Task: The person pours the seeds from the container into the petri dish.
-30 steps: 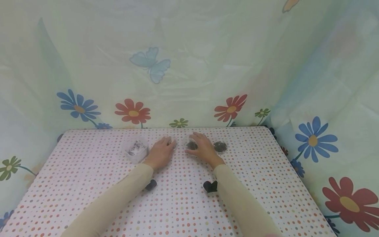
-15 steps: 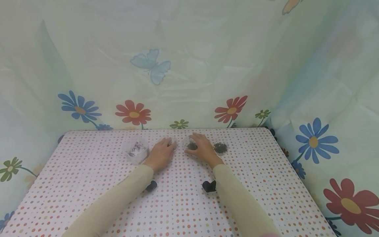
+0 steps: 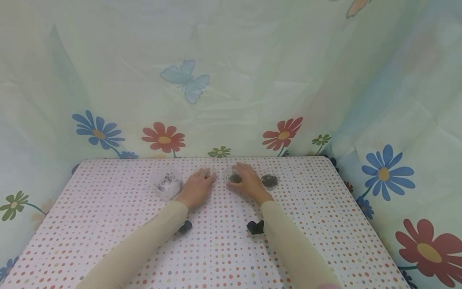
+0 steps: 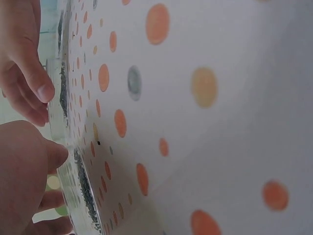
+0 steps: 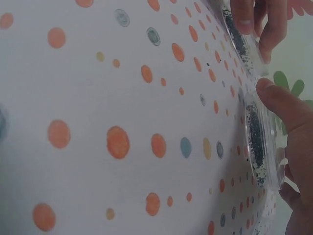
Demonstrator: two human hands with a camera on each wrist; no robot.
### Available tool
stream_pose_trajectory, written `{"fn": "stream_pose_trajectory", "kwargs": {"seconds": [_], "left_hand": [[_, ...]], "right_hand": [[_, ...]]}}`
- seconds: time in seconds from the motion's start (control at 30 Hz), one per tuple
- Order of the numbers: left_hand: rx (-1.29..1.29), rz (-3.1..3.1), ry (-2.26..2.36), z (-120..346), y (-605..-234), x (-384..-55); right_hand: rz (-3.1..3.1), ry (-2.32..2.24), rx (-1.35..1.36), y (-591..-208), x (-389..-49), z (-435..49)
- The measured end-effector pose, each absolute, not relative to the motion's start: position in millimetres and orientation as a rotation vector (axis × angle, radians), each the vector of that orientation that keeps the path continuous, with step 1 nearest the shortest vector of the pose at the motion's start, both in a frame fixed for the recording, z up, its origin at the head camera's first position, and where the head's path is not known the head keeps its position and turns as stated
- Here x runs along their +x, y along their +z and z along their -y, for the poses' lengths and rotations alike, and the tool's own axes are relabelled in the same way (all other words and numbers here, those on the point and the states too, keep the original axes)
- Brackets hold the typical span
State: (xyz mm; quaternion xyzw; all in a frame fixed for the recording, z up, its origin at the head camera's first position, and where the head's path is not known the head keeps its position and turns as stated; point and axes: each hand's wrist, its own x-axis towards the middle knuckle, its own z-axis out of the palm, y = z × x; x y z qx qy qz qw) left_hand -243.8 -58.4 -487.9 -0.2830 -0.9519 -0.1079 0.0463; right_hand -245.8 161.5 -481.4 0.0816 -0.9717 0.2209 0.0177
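Observation:
Both hands are at clear round dishes near the table's back edge. My left hand [image 3: 196, 187] grips the left petri dish [image 4: 84, 191] from above, thumb on its near rim and fingers along the other side. Dark grains lie in a layer on its bottom. In the head view that hand covers most of the dish. My right hand [image 3: 250, 184] spans a second petri dish [image 3: 234, 178], also with dark grains, its thumb [image 5: 279, 98] against the rim and fingers round the far side. The right wrist view shows this dish [image 5: 257, 139] flat on the table.
A third clear dish [image 3: 269, 180] with dark grains stands just right of my right hand. To the left is a clear tub [image 3: 168, 193] with white contents and dark specks. Floral fabric walls [image 3: 231, 80] rise behind the dotted tabletop [image 3: 220, 249].
Both hands keep their places on the two dishes. The head view has shifted very slightly.

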Motion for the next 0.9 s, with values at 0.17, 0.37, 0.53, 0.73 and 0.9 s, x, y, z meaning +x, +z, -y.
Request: {"fn": "stream_pose_trajectory", "kwargs": {"seconds": [0.17,0.37,0.53,0.73,0.9], "left_hand": [[-0.864,2.893,-0.323,58.2,-487.5,-243.2],[-0.87,2.891,-0.323,58.2,-487.3,-243.4],[-0.861,2.899,-0.32,58.3,-487.6,-243.6],[-0.854,2.912,-0.342,57.8,-488.6,-243.9],[-0.85,2.925,-0.345,57.3,-489.6,-244.8]], "right_hand": [[3.01,0.682,0.253,-483.5,-244.6,-162.5],[3.004,0.695,0.245,-483.8,-242.5,-160.9],[3.004,0.706,0.243,-481.9,-241.1,-159.0],[3.021,0.709,0.236,-482.5,-241.6,-159.9],[3.01,0.713,0.255,-482.6,-242.6,-161.4]]}}
